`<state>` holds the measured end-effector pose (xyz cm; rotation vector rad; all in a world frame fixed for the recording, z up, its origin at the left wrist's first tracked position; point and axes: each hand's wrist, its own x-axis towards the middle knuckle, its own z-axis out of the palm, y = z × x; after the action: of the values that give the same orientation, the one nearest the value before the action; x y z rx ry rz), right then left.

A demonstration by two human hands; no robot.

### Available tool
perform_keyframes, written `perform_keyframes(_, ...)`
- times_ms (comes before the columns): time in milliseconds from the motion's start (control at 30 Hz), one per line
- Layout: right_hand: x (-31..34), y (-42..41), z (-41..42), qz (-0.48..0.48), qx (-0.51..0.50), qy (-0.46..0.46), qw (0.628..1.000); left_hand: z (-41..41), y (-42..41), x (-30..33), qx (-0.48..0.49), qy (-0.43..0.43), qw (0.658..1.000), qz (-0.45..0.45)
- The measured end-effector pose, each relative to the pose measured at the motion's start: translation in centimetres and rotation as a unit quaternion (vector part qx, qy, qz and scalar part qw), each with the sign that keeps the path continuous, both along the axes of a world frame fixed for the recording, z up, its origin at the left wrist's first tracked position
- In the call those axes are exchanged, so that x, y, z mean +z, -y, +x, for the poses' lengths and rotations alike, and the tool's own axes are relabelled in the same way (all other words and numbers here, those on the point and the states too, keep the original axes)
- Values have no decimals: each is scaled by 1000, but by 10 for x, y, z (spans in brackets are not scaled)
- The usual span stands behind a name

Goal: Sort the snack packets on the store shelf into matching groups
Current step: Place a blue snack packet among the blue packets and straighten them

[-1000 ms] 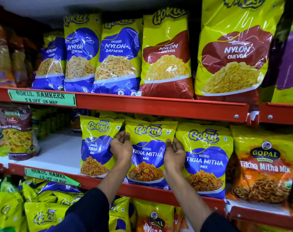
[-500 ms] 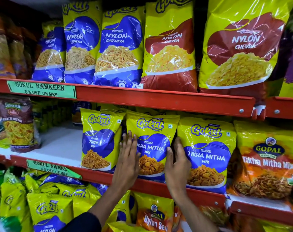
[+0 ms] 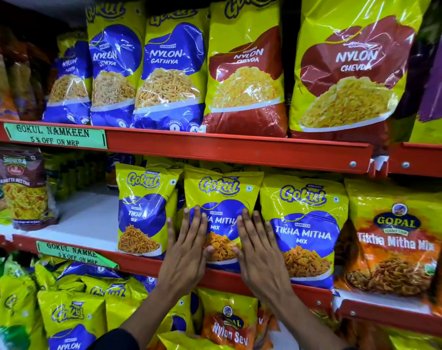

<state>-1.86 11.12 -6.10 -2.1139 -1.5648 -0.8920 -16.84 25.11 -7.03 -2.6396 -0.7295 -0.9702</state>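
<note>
Fingers of the left hand (image 3: 187,251) and right hand (image 3: 259,251) lie flat and slightly spread against the middle packet (image 3: 223,198), centre frame on the red shelf (image 3: 240,150). Likely light, crinkly, slippery; grip both side edges, not the bulging front.

Red shelf rails (image 3: 240,147) run across. Green sale signs (image 3: 55,136) sit at nine o'clock. The white shelf board (image 3: 88,221) is bright.

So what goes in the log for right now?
left hand: flat on middle Tikha Mitha Mix packet | right hand: flat on same packet | nothing gripped
</note>
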Motion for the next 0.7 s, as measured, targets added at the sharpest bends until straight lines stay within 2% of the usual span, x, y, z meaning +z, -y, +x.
perform_keyframes(167,5,68,33,64,-47,30,996,36,61,24,-59,13,997,43)
perform_keyframes(300,-3,136,83,95,-116,-14,989,80,117,29,-129,-4,990,64)
perform_keyframes(433,-19,195,133,46,-175,-46,982,131,157,17,-155,-61,982,92)
perform_keyframes(567,-21,209,157,-38,-158,-17,987,151,159,8,-103,-99,987,80)
perform_keyframes(700,-18,205,169,-63,-147,5,987,159,156,4,-76,-109,985,109)
